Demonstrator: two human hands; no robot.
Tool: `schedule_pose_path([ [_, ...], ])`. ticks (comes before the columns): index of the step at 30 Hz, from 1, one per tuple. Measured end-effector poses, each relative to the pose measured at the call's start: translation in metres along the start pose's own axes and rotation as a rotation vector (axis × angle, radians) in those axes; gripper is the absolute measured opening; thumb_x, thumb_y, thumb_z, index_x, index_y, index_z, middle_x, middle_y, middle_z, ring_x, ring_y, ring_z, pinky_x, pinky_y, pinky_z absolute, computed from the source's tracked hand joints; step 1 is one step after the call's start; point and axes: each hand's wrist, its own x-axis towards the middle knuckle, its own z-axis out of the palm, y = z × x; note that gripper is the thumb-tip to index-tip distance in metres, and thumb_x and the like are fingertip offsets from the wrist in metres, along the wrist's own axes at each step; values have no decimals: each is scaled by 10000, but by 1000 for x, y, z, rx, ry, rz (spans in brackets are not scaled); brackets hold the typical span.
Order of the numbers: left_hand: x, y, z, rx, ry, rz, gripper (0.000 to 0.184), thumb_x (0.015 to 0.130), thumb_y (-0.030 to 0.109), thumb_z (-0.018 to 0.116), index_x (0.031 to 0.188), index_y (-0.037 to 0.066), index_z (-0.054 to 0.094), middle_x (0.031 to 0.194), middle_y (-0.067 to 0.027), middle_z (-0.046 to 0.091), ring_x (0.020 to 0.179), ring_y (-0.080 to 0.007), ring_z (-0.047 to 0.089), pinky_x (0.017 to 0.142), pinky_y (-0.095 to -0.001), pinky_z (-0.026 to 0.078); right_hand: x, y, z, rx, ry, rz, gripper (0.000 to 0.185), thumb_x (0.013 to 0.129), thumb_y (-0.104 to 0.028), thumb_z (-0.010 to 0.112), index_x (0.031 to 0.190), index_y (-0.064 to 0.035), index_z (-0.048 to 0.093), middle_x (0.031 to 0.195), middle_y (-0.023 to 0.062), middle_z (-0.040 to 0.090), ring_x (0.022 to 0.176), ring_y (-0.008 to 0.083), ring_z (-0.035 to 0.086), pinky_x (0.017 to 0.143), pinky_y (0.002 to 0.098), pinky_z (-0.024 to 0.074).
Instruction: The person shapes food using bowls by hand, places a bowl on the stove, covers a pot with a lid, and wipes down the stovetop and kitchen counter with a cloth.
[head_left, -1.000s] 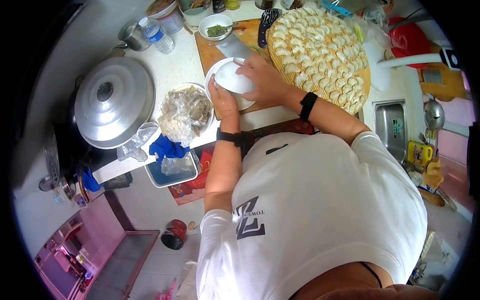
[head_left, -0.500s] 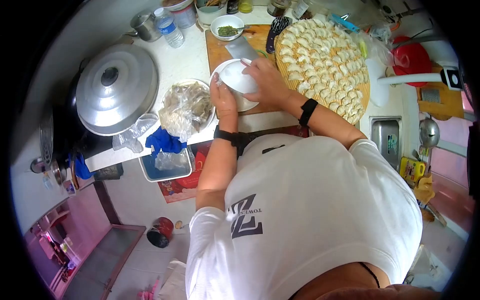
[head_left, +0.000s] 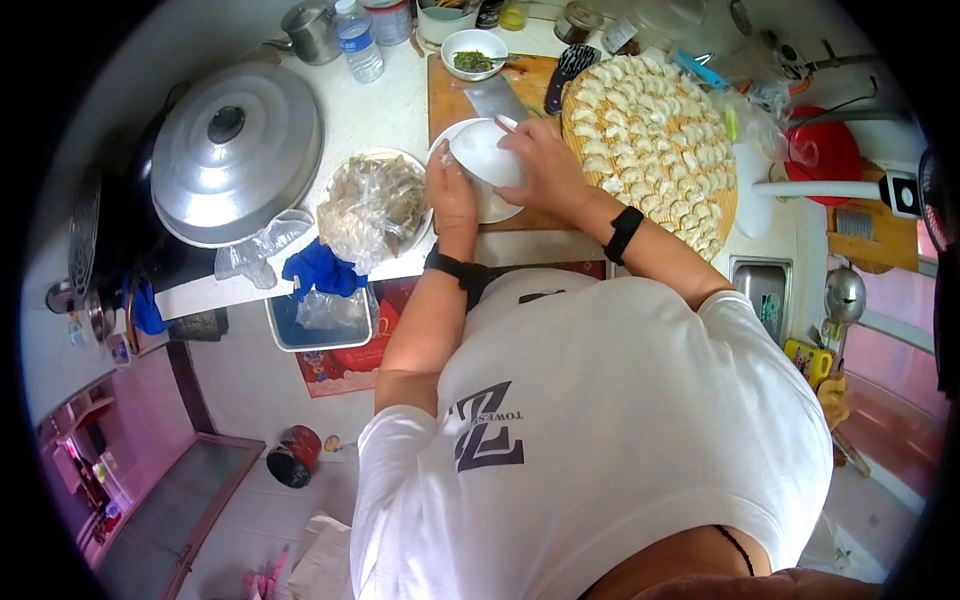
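A white bowl [head_left: 484,152] is tilted between my hands, over a second white dish [head_left: 500,208] on the wooden cutting board [head_left: 450,108]. My right hand [head_left: 545,168] grips the tilted bowl by its right side. On the left side, my left hand [head_left: 452,198] is closed against the bowl's edge, its fingers pointing up and partly hidden. Whatever is inside the tilted bowl cannot be made out. A cleaver blade [head_left: 495,98] lies just beyond the bowl. Past it stands a small bowl of chopped greens [head_left: 474,60] with a utensil in it.
Rows of dumplings [head_left: 650,140] cover a round woven tray at right. A plastic-covered plate [head_left: 372,210] stands left of my hands, beside a large lidded pan [head_left: 238,160]. A water bottle [head_left: 360,45] is at the back, a sink [head_left: 760,290] at right, and a blue bin [head_left: 320,325] below the counter edge.
The view has shifted slightly, so the counter items appear moved. My hands stay at the tilted bowl in nearly the same pose.
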Motion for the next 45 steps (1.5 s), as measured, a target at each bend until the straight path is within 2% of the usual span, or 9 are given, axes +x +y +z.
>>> schedule_pose_path([
  [2, 7, -33, 10, -94, 14, 44, 387, 976, 185, 441, 1254, -43, 584, 1259, -239, 600, 1176, -350, 567, 1037, -388, 408, 2, 1, -4, -7, 6, 22, 560, 578, -245, 861, 1059, -108, 610, 1039, 126, 523, 1015, 336, 540, 846, 405, 495],
  [6, 5, -24, 7, -121, 18, 73, 377, 983, 182, 434, 1244, -41, 591, 1238, -243, 607, 1159, -349, 576, 1029, -393, 416, 0, 1, -3, 5, -65, -31, 559, 572, -237, 866, 1053, -105, 613, 1035, 125, 524, 1010, 334, 542, 852, 401, 491],
  [15, -3, -1, 8, -83, 21, 92, 372, 1007, 226, 462, 1231, -50, 571, 1212, -250, 603, 1115, -336, 588, 970, -398, 437, 7, 10, -5, -13, 62, -51, 591, 580, -232, 876, 1073, -73, 592, 1061, 149, 545, 1011, 352, 543, 870, 411, 482],
  [18, -6, 5, 5, -78, -31, -71, 379, 985, 234, 507, 1234, -49, 553, 1214, -253, 596, 1117, -358, 580, 965, -403, 438, 7, 17, -8, 47, 87, 20, 567, 604, -192, 866, 1081, -76, 581, 1076, 148, 546, 1015, 337, 543, 884, 393, 475],
  [20, -4, -2, 4, 152, -9, 186, 394, 940, 214, 570, 1238, -42, 544, 1236, -266, 581, 1137, -393, 559, 985, -426, 423, 7, 21, -13, 101, 84, 49, 571, 609, -185, 869, 1087, -75, 576, 1081, 144, 549, 1013, 331, 551, 890, 383, 474],
  [23, -4, 13, 2, 224, 26, 340, 373, 925, 189, 614, 1217, -39, 577, 1215, -252, 602, 1116, -365, 587, 983, -410, 443, 3, 27, -17, 184, 53, 74, 596, 596, -227, 882, 1087, -68, 583, 1073, 151, 556, 1008, 346, 546, 874, 406, 481],
  [26, -1, 13, 2, 441, -45, 379, 462, 850, 231, 666, 1216, -27, 552, 1315, -289, 523, 1226, -453, 472, 1063, -499, 348, 1, 25, -22, 134, 52, -4, 604, 594, -225, 883, 1092, -70, 577, 1066, 149, 558, 1016, 345, 545, 884, 404, 479],
  [35, -2, 29, 15, 611, -185, 649, 504, 702, 240, 761, 1146, 50, 617, 1339, -249, 513, 1252, -475, 451, 1043, -591, 332, -5, 30, -10, 154, 122, 78, 584, 589, -219, 881, 1066, -71, 578, 1063, 147, 562, 993, 353, 552, 876, 410, 479],
  [45, -3, 22, 16, 837, -253, 671, 416, 803, 314, 680, 1182, 145, 679, 1307, -156, 568, 1286, -409, 446, 1066, -597, 294, -9, 37, -14, 161, 123, 163, 568, 623, -222, 889, 1069, -52, 580, 1051, 118, 553, 943, 252, 594, 729, 321, 566],
])
